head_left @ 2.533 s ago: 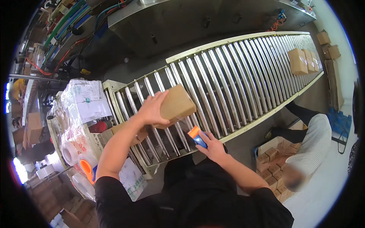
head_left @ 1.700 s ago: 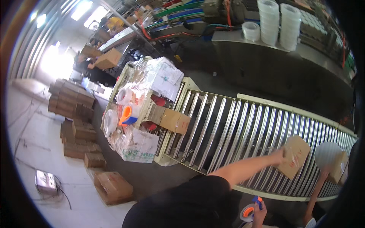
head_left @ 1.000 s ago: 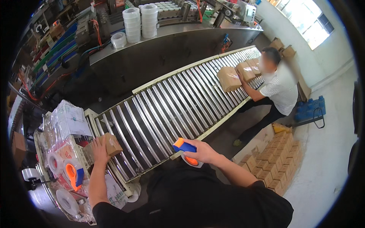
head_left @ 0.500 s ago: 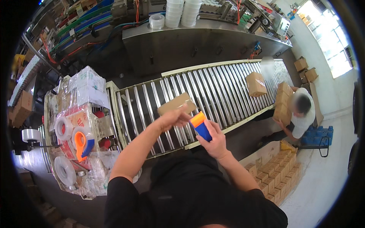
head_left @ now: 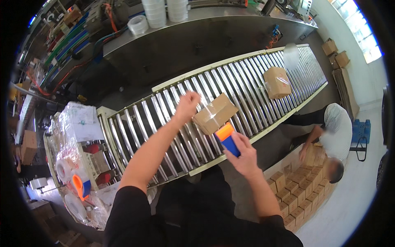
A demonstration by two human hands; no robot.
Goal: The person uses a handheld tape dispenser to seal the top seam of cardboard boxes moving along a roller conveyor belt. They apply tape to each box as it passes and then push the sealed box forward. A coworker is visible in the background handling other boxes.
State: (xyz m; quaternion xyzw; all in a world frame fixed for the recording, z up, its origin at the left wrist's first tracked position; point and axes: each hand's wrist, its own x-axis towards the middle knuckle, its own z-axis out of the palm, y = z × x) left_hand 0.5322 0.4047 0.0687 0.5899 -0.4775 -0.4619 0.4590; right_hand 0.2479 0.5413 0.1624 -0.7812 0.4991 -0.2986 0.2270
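Note:
A brown cardboard box (head_left: 218,114) lies at a slant on the roller conveyor (head_left: 142,119), with a shiny strip of clear tape across its top. In my right hand (head_left: 245,159) is an orange and blue tape dispenser (head_left: 230,142), its orange end close to the box's near edge. My left hand (head_left: 188,106) is curled closed above the rollers, just off the box's left far corner. Whether anything is inside its fingers is hidden.
Farther right on the rollers sits another cardboard box (head_left: 277,83). On the left stands a plastic-wrapped table with tape rolls (head_left: 75,206) and a second tape dispenser (head_left: 81,187). At the right a co-worker (head_left: 337,131) bends over stacked small boxes (head_left: 297,199).
My view has shifted. My left hand has come off the box and curled up. The dispenser remains in my right hand. The co-worker has lowered the carried boxes onto the stack.

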